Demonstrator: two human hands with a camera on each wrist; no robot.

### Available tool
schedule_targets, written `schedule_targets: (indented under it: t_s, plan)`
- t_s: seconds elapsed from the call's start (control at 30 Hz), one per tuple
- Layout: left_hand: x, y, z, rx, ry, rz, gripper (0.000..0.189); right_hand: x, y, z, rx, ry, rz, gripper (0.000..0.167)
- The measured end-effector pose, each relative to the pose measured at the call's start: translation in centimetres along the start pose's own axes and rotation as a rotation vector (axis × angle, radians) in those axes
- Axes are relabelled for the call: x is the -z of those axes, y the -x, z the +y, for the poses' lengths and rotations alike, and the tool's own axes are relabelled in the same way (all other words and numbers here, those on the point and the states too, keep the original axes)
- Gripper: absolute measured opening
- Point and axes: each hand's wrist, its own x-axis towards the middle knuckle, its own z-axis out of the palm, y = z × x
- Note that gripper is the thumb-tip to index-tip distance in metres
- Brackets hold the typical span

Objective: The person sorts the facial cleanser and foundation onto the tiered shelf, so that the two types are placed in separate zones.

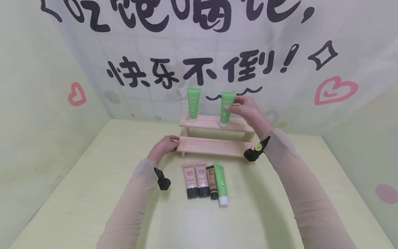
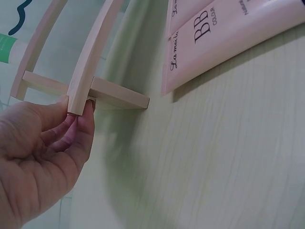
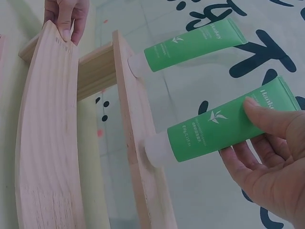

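Observation:
My right hand [image 1: 248, 111] grips a green tube [image 3: 209, 126] by its upper part, thumb in front and fingers behind. The tube stands cap-down with its white cap at the upper shelf [image 1: 211, 121] of a two-step wooden rack. Left of it on that shelf, another green tube [image 1: 193, 103] stands upright on its cap. With thumb and fingers, my left hand [image 2: 47, 148] pinches the left end of the lower shelf [image 1: 214, 146], which carries nothing.
In front of the rack lie two pink BB tubes [image 1: 196, 180] with black caps, a brown tube [image 1: 212, 181] and a third green tube [image 1: 221, 185], side by side on the table [image 1: 199, 228]. Behind the rack rises a white backdrop [image 1: 149, 48] with black lettering.

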Motion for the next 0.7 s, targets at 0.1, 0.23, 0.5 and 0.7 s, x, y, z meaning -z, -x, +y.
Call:
schedule_targets:
  t_s: [0.1,0.23,0.5,0.7]
  plan:
    - [-0.1,0.1,-0.1,-0.009,0.002,-0.002,0.042,0.0,-0.3,0.2,-0.010,0.007,0.005,0.052]
    - [-0.1,0.2,-0.1,-0.021,0.007,-0.001,0.042,-0.1,-0.8,0.4,-0.013,-0.001,0.013,0.053]
    - [0.0,0.3,-0.2,-0.036,0.024,-0.010,0.042,-0.3,-1.1,0.7,0.012,-0.006,0.018,0.053]
    - [0.0,0.2,-0.2,-0.041,-0.005,-0.006,0.041,-0.2,-1.2,1.2,0.035,-0.029,-0.002,0.052]
